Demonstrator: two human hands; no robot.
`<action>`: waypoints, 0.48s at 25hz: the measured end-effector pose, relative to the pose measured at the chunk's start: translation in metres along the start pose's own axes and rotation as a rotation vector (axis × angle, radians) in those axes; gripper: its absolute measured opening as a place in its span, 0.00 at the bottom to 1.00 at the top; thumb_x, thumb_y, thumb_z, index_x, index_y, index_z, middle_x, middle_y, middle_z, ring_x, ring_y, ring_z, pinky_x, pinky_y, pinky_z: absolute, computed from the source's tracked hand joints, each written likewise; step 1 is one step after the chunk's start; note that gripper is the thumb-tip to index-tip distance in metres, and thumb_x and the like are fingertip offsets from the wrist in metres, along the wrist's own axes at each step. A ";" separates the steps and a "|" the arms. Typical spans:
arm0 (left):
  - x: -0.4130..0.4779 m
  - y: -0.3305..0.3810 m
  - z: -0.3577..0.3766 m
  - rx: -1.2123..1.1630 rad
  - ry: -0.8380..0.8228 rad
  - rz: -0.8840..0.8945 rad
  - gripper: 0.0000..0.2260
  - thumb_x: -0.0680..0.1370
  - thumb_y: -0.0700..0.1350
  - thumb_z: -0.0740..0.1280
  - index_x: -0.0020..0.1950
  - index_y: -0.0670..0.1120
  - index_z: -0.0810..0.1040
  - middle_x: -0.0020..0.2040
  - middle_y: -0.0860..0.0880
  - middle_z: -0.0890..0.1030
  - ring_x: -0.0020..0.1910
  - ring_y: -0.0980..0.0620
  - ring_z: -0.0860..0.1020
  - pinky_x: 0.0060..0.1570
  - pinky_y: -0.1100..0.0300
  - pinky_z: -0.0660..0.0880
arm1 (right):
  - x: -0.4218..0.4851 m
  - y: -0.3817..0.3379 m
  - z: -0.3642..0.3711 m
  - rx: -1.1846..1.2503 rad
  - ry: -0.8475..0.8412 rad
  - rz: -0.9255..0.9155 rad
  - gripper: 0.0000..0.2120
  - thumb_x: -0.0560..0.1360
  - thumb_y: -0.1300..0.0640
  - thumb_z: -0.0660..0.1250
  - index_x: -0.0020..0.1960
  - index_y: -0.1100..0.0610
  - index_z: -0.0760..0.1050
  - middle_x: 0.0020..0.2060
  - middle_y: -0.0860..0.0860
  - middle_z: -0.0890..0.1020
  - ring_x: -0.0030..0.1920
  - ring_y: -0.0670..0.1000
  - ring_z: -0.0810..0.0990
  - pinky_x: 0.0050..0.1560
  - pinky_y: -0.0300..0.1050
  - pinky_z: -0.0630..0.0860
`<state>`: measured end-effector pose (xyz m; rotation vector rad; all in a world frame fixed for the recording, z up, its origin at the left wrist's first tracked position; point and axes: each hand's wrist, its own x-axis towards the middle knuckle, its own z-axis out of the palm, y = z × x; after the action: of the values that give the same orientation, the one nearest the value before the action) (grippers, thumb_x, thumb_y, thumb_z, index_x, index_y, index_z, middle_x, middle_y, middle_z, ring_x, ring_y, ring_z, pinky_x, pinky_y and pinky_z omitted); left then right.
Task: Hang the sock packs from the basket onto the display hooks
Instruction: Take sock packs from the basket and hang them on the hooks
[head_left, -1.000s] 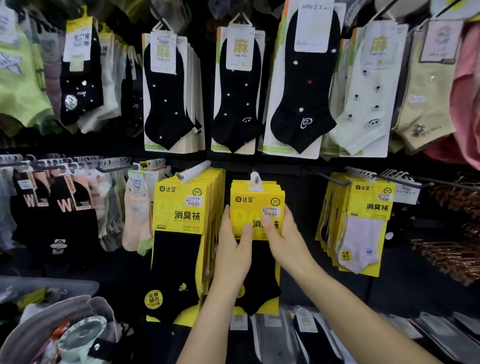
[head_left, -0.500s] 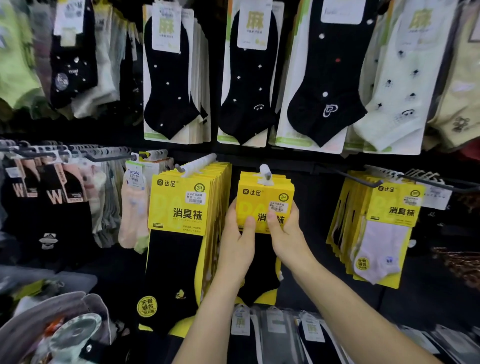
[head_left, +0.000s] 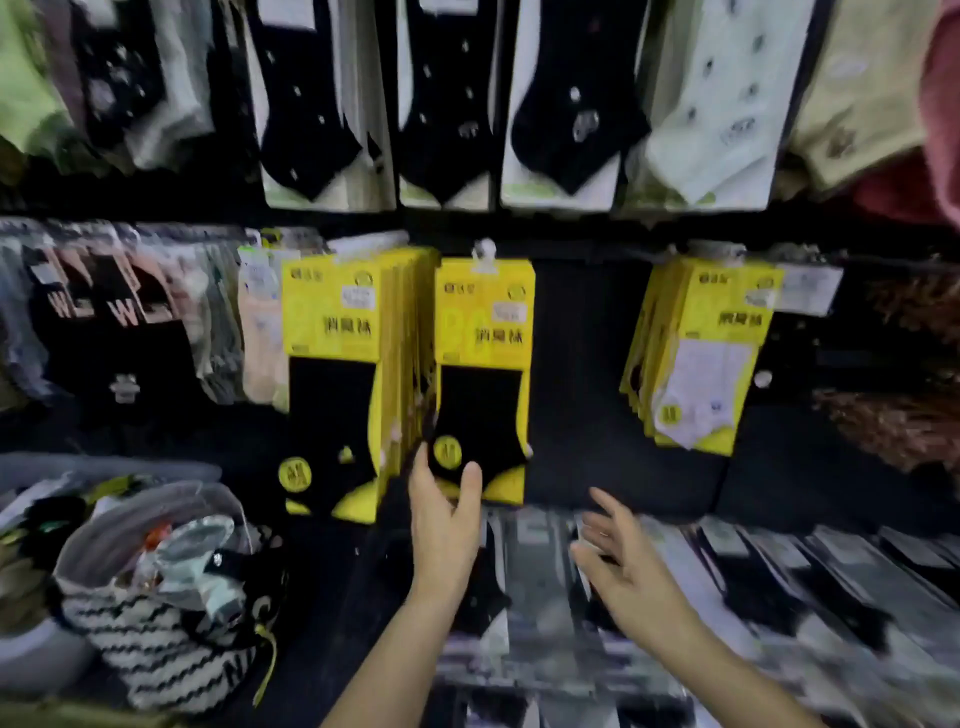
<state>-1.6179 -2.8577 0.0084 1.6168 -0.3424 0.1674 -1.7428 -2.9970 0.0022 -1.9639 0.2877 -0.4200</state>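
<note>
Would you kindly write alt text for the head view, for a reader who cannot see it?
A left hand pinches the bottom of a yellow sock pack hanging on a display hook, while the right hand hovers open to its lower right. A striped basket, its contents blurred, sits at lower left.

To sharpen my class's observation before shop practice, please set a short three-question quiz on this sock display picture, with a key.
1. True or false: the right hand holds a pack.
2. The sock in the middle yellow pack is: A black, B white, C pink.
3. Fill in: the left hand pinches the middle yellow pack at its ____ end.
Key: 1 false; 2 A; 3 bottom.
</note>
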 end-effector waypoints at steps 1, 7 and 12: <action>-0.020 -0.014 0.002 0.028 -0.020 -0.032 0.32 0.78 0.54 0.62 0.77 0.49 0.51 0.76 0.51 0.56 0.74 0.55 0.56 0.65 0.64 0.57 | -0.021 0.022 -0.005 -0.013 0.039 0.028 0.24 0.77 0.55 0.63 0.69 0.44 0.58 0.59 0.43 0.72 0.63 0.47 0.72 0.57 0.33 0.69; -0.154 -0.100 0.026 0.281 -0.416 -0.253 0.32 0.79 0.51 0.62 0.77 0.44 0.49 0.77 0.48 0.54 0.74 0.47 0.59 0.71 0.48 0.61 | -0.120 0.145 -0.022 -0.229 0.122 0.437 0.16 0.77 0.60 0.65 0.63 0.64 0.71 0.51 0.59 0.79 0.50 0.56 0.78 0.51 0.43 0.73; -0.230 -0.138 0.032 0.503 -0.648 -0.117 0.25 0.79 0.48 0.62 0.73 0.42 0.60 0.72 0.44 0.63 0.69 0.48 0.67 0.68 0.61 0.63 | -0.155 0.193 -0.022 -0.596 -0.144 0.575 0.26 0.74 0.48 0.68 0.68 0.56 0.67 0.64 0.57 0.71 0.59 0.56 0.76 0.54 0.44 0.71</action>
<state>-1.7939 -2.8566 -0.1971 2.1645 -0.7410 -0.4032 -1.8949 -3.0352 -0.1902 -2.3389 0.9368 0.2099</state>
